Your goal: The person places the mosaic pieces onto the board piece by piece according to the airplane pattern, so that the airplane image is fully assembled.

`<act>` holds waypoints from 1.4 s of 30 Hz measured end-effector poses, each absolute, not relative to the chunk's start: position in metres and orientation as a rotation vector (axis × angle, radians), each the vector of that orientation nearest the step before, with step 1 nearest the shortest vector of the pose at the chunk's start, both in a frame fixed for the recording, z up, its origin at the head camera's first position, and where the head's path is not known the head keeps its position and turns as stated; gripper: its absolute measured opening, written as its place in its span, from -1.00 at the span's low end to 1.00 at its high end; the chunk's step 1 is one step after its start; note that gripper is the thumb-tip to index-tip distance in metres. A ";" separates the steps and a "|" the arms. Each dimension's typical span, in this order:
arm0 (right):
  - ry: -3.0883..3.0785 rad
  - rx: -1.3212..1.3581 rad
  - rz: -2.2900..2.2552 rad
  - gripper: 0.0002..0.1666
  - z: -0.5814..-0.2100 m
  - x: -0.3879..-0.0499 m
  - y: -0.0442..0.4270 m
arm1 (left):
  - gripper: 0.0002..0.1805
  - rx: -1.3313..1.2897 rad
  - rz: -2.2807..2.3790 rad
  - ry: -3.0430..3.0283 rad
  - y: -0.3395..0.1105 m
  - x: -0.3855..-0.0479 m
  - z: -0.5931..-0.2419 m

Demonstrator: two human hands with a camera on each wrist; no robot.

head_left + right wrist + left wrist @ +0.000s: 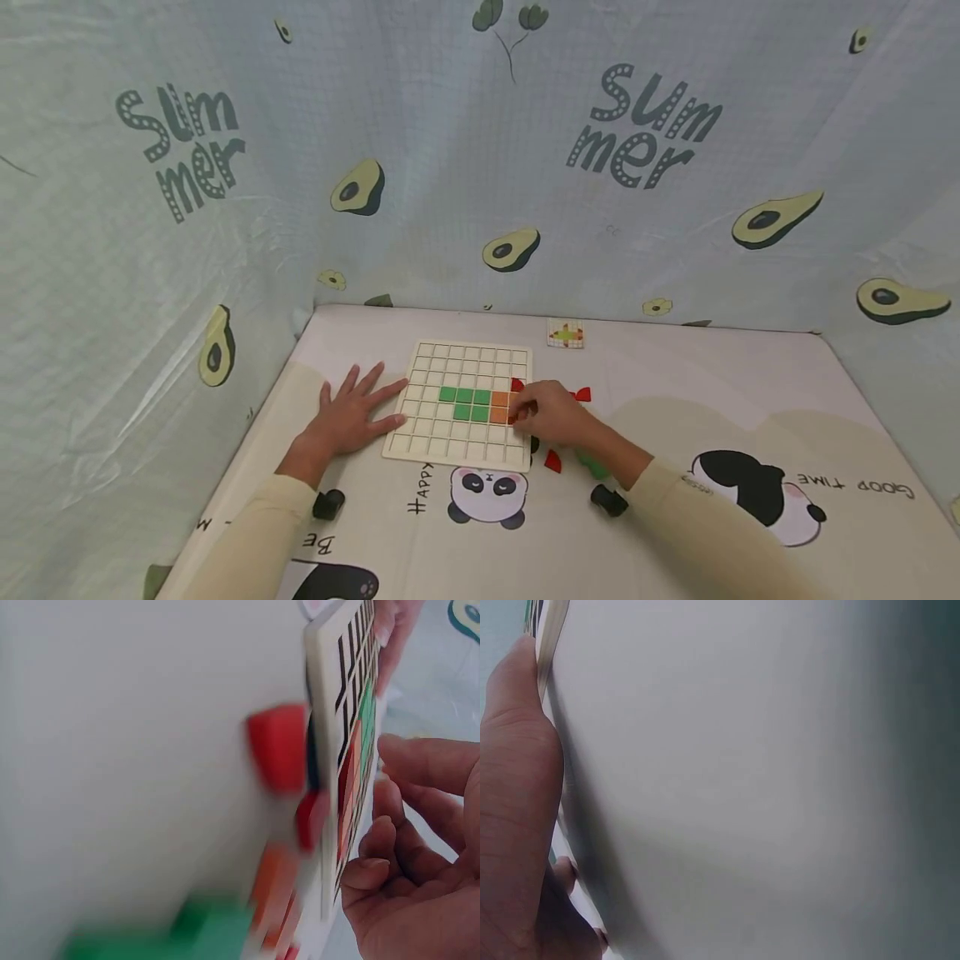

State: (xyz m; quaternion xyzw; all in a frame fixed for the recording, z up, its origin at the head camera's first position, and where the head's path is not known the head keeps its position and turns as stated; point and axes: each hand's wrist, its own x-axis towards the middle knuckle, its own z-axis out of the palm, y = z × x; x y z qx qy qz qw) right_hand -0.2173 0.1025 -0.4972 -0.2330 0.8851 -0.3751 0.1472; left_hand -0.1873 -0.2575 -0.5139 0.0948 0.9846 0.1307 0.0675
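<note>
A pale grid board point(457, 450) lies flat, with green squares point(463, 412) in two rows and orange squares point(498, 407) to their right. My left hand point(348, 423) is spread flat, with its thumb and a finger touching the board's left edge. Over the right edge, my right hand point(551, 412) has its thumb and fingers bent close to the orange squares, beside a dark red piece point(346, 780) on the board. Whether these fingertips pinch anything is hidden. In the left wrist view, the thumb point(514, 682) lies against the board's edge point(549, 637).
Loose red pieces point(552, 461) and a green piece point(592, 464) lie right of the board, partly under my right forearm. Orange pieces point(274, 889) show in the right wrist view. A small patterned card point(565, 333) lies behind the board, near the patterned back wall.
</note>
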 end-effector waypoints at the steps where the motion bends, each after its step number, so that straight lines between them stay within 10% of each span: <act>1: 2.541 -0.669 -1.074 -0.90 -0.497 -0.216 0.111 | -0.26 0.287 0.392 2.966 -0.257 -0.188 -0.514; 19: 2.423 -0.690 -0.947 -0.71 -0.502 -0.188 0.230 | -0.26 0.302 0.386 2.965 -0.256 -0.185 -0.513; 42: 2.476 -0.941 -0.886 -0.83 -0.507 -0.178 0.235 | -0.27 0.304 0.297 2.994 -0.256 -0.186 -0.512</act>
